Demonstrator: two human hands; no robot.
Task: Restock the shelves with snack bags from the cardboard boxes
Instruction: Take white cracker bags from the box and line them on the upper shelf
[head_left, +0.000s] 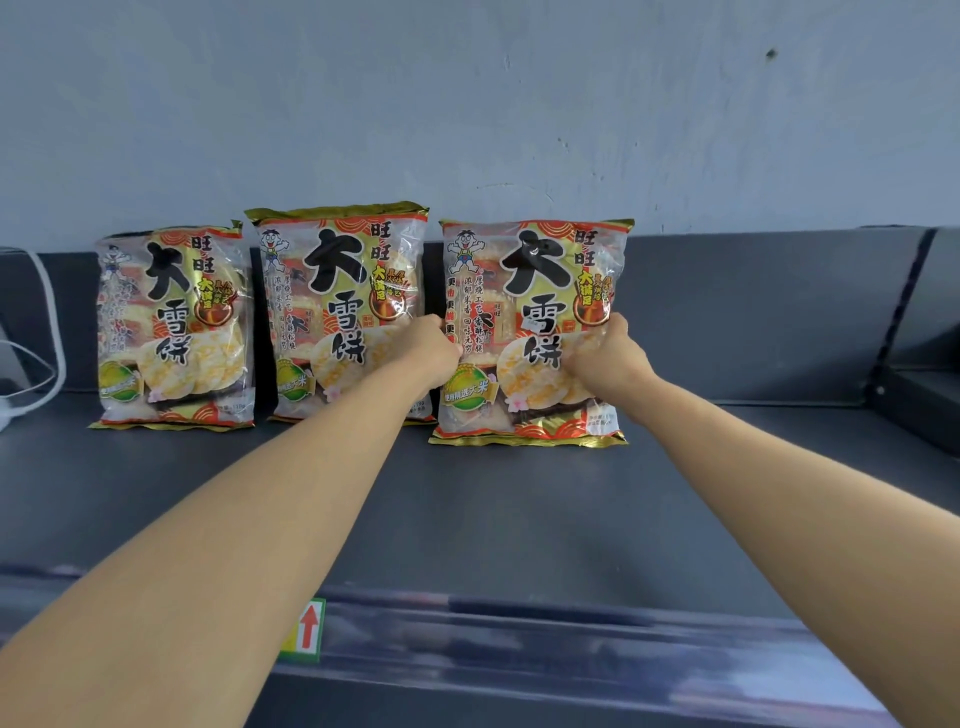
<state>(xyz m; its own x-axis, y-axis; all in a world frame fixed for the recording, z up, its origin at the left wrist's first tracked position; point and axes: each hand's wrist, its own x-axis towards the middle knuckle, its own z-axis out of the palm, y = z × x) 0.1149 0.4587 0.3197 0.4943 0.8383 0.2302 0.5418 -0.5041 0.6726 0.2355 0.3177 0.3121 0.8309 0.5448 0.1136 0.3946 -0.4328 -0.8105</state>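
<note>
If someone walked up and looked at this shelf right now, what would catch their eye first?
Probably the three bright red-and-gold snack bags standing in a row at the back of the dark shelf, against the grey wall. The rightmost bag is gripped at its sides by the left hand and the right hand, with both bare arms stretched out. A small sticker with a red arrow marks the front rail.

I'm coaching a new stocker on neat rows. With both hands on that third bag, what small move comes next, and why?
Probably ease the right bag back a touch toward the rear panel, then let go. The left hand and right hand grip its sides, and its bottom edge sits nearer the shelf front than the middle bag and left bag.
</note>
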